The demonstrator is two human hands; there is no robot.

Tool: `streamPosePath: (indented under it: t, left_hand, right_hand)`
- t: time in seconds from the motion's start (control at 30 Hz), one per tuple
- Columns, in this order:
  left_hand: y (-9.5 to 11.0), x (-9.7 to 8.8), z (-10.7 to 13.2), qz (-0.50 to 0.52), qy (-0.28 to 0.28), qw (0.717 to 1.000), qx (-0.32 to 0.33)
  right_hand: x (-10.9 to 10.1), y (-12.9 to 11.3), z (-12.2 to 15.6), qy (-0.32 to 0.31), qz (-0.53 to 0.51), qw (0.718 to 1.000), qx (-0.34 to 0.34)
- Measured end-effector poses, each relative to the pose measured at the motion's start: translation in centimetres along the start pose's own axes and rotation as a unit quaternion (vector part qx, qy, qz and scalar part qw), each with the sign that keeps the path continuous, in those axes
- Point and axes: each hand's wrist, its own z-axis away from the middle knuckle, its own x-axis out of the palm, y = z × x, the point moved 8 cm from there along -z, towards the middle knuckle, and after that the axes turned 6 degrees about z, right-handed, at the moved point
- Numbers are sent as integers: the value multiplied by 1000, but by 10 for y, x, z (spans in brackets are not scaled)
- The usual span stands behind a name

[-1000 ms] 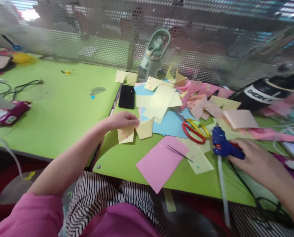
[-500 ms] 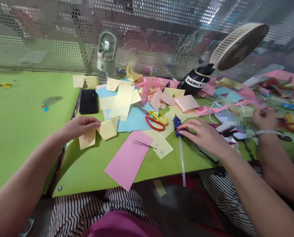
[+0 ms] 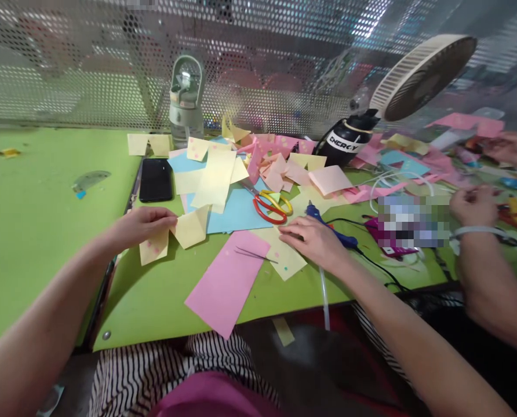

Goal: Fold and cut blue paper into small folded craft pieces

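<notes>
My left hand point(image 3: 148, 223) pinches a folded piece of pale yellow paper point(image 3: 191, 227) with a V-shaped gap; pink dots show on its left part. My right hand point(image 3: 313, 237) is over the right edge of a yellow paper sheet point(image 3: 290, 267), fingers stretched out and apart, holding nothing I can see. Beyond its fingertips lie scissors point(image 3: 270, 215) with red and yellow handles. Behind that hand a blue glue gun point(image 3: 344, 240) rests on the table, a clear glue stick point(image 3: 324, 301) hanging past the edge. Tweezers point(image 3: 255, 255) lie across a pink paper sheet point(image 3: 228, 289).
A black phone point(image 3: 156, 180) lies beyond my left hand, near a clear bottle point(image 3: 185, 113). Paper scraps point(image 3: 280, 174) cover the back. A black fan base point(image 3: 348, 142) stands right of them. At far right are a co-worker's hands point(image 3: 476, 205).
My right hand has left the glue gun and moved left toward the scissors and yellow paper. The glue gun now lies on its side. My left hand stays on the folded paper.
</notes>
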Motion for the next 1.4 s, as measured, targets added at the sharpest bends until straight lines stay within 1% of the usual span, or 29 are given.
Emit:
streamPosePath:
  t: [0.1,0.23,0.3,0.37,0.47,0.6,0.67,0.7,0.73,0.8,0.83,0.87,0.9,0.97,1.0,1.07,1.1,1.17,1.27,1.33,1.4]
  left_hand:
    - [4,1,0,-4,-2,1000,5]
    - [5,1,0,-5,0,1000,6]
    - [6,1,0,-6,-2,1000,4]
    - [6,1,1,-8,-1,1000,0]
    - [6,0,1,-6,6,1000,1]
    - [4,1,0,-3,4,1000,7]
    - [4,-1,-1,-1,13,1000,14]
    - [8,-6,-1,-4,39,999,29]
    - [14,-13,2,-14,83,995,53]
    - [32,-27,15,-34,197,974,111]
    - [43,-30,24,-43,240,960,138]
    - [52,-27,32,-30,259,953,153]
    - [60,-15,36,-9,223,961,161]
    - [76,22,41,5,110,978,179]
    - [81,38,44,10,73,981,181]
    - [86,64,47,33,26,983,177]
    - [84,73,46,52,9,985,165]
    - [78,84,44,93,-1,986,141]
    - [68,89,41,149,8,981,123]
    - [64,92,41,191,2,974,125]
    - [62,97,41,238,-16,963,128]
  right_hand:
    - [1,-2,1,13,-21,999,24]
    - [3,4,2,32,-63,994,81]
    - [2,8,3,30,-97,988,115]
    - [0,11,4,16,-143,978,151]
    - [0,8,7,-31,-231,953,191]
    - [8,-7,9,-110,-341,906,226]
    - [12,-15,9,-131,-382,883,241]
    - [13,-20,8,-136,-399,873,246]
    - [13,-24,7,-137,-413,865,249]
    - [13,-36,5,-137,-438,853,250]
    - [13,-43,3,-137,-448,848,247]
    - [13,-51,2,-138,-458,844,244]
    - [13,-59,0,-139,-466,840,241]
    - [14,-76,-2,-146,-480,834,231]
    - [14,-84,-4,-149,-485,832,224]
    - [15,-98,-7,-154,-484,837,203]
    - [15,-104,-9,-153,-479,843,190]
    - [13,-112,-12,-141,-461,860,167]
    - [9,-116,-13,-111,-440,878,149]
    - [9,-116,-10,-98,-442,878,154]
    - [10,-115,-6,-94,-458,868,169]
